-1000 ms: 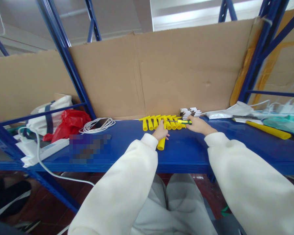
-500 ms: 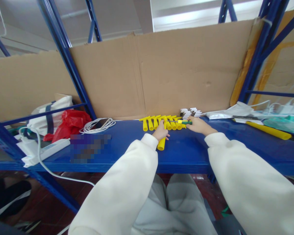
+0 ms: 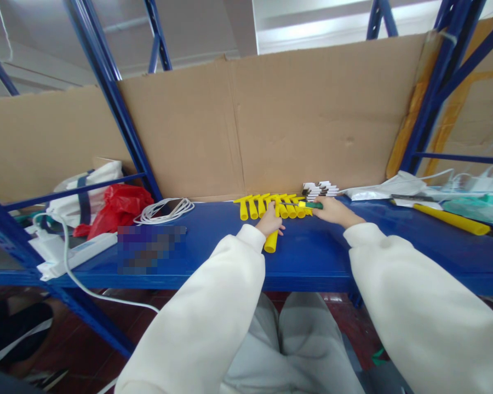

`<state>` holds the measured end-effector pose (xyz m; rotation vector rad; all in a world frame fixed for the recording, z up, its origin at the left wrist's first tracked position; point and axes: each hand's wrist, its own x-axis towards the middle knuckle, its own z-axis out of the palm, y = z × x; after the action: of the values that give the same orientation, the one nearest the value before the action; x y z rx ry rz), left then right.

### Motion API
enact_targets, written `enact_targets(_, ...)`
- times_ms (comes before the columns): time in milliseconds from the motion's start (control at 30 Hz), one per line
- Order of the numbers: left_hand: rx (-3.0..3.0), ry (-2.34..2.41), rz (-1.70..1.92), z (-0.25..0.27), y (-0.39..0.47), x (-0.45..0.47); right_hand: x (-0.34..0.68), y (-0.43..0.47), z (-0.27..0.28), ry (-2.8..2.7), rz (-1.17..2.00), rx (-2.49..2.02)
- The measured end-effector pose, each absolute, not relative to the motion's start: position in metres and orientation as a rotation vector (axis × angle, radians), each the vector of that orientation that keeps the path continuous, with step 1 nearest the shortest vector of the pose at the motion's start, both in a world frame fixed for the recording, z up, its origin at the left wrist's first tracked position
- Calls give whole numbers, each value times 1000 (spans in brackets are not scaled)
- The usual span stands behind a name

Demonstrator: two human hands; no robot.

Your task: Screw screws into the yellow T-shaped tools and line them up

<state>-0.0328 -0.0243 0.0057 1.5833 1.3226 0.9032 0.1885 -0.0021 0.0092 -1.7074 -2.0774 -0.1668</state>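
Observation:
My left hand (image 3: 270,221) is closed around a yellow T-shaped plastic handle (image 3: 270,244). Its round, wide end points toward me, and my fingers cover the middle. My right hand (image 3: 330,210) grips the green and yellow grip of a screwdriver (image 3: 310,205). The shaft points left, toward the top of the handle in my left hand; whether the tip touches it I cannot tell. Behind my hands several more yellow T-shaped handles (image 3: 253,210) lie side by side in a row. Small white pieces with dark ends (image 3: 320,189) are stacked against the cardboard.
A cardboard panel (image 3: 287,126) backs the blue shelf (image 3: 225,241). To the left are a coiled white cable (image 3: 164,211), a red plastic bag (image 3: 125,207) and a power strip (image 3: 82,253). On the right lie a long yellow-handled tool (image 3: 456,219) and white packaging (image 3: 378,187).
The screwdriver's grip seems to have turned slightly in my right hand, with less yellow showing. Both hands stay in place.

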Motion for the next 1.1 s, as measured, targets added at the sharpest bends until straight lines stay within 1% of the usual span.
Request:
enact_targets(200,1583,1325,905,7,-25,-32,187,-2,8,-2041,-246,-1765)
enact_targets(500,1606,1311,910,4,-22,-33,179,-14,19,-2099,-117,-1790)
enact_targets(700,1627,1319,909,4,-23,-33,180,-13,15,-2080,-178,-1781)
enact_targets(967,1618,1320,904,5,-24,-33,177,-20,21,-2090,-60,-1777)
enact_targets(1100,1610,1319,919,5,-24,-33,177,-18,20,-2072,-115,-1800)
